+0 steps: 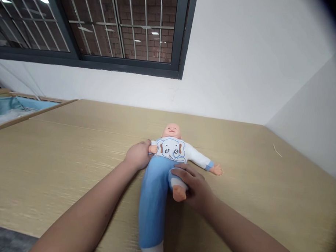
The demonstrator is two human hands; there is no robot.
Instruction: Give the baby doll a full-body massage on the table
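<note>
A baby doll lies on its back on the wooden table, its head toward the wall. It wears a white top with an elephant face and light blue trousers. My left hand is closed round the doll's arm at the left, near its small hand. My right hand grips the doll's bent leg, whose bare foot points toward me. The other leg lies straight toward the near edge. At the right, the doll's other arm is stretched out on the table.
The wooden table reaches back to a white wall. A wooden-edged crib or box with light blue cloth stands at the far left. A thin pale strand lies at the right. Above is a barred window.
</note>
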